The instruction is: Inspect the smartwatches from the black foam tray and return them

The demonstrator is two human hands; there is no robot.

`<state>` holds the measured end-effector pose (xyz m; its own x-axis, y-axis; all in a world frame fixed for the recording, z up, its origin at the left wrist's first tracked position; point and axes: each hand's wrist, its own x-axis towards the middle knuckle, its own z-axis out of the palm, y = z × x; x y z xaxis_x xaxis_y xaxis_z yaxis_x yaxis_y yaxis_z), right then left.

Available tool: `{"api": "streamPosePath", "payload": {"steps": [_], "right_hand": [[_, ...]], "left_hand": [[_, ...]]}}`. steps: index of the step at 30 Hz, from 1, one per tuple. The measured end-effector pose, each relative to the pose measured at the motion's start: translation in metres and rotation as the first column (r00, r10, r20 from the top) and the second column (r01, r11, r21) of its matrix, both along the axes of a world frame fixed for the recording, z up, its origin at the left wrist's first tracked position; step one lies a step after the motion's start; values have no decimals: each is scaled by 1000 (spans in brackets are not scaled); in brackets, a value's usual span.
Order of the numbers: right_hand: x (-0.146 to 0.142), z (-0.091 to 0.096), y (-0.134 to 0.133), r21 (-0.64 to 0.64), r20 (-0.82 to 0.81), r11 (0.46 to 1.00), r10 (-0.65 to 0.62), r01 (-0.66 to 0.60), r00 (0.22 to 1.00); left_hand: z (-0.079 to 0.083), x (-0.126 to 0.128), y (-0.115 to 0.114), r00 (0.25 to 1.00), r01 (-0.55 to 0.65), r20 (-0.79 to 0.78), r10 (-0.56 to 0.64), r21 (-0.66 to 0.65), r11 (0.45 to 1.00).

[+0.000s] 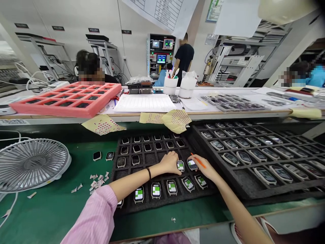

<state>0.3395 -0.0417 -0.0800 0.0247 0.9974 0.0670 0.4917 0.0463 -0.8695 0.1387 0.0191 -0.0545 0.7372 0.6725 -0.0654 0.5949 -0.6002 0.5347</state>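
Note:
A black foam tray (149,157) with square pockets lies on the green bench in front of me. Over its middle, my left hand (169,163) is closed around the edge of a smartwatch case (180,166) whose screen is lit green and white. My right hand (205,168) holds a thin orange stick-like tool (199,161), its exact kind unclear. The fingers of that hand are at another smartwatch case (192,164) in the tray. Several lit smartwatch cases (172,187) fill the near row, while those in the far rows (147,147) have dark screens.
Right of the tray is a larger black tray (245,195) of watch cases. At left stand a fan (35,162), two loose watch cases (96,156) and small paper scraps (98,183). A shelf above carries a pink foam tray (96,108). Other people are beyond it.

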Motion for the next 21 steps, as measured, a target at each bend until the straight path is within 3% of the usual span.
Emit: {"api": "streamPosePath", "payload": {"steps": [4,7,9,11,12,13,18,21], "right_hand": [[-12,11,-2,-106,-335,992,-104,72,936],[-31,25,-2,-165,-528,986,-63,-29,847],[-46,35,-1,-161,-603,978,11,-135,798],[-62,43,3,-139,-645,964,83,-224,759],[-70,47,5,-129,-656,958,112,-256,746],[-78,51,8,-118,-662,952,136,-282,737],[-113,75,26,-29,-661,931,256,-365,706],[-129,91,36,35,-622,921,323,-387,713]], "left_hand": [[8,-23,1,979,-51,188,84,-177,983],[21,-47,1,935,-15,327,139,-354,935],[32,-65,0,837,46,476,271,-554,831],[45,-84,-1,703,143,557,442,-720,679],[52,-93,-2,656,169,564,501,-757,631],[58,-102,-2,635,166,565,527,-765,622],[79,-134,-9,618,59,624,477,-642,764],[83,-143,-12,614,-16,633,471,-587,810]]}}
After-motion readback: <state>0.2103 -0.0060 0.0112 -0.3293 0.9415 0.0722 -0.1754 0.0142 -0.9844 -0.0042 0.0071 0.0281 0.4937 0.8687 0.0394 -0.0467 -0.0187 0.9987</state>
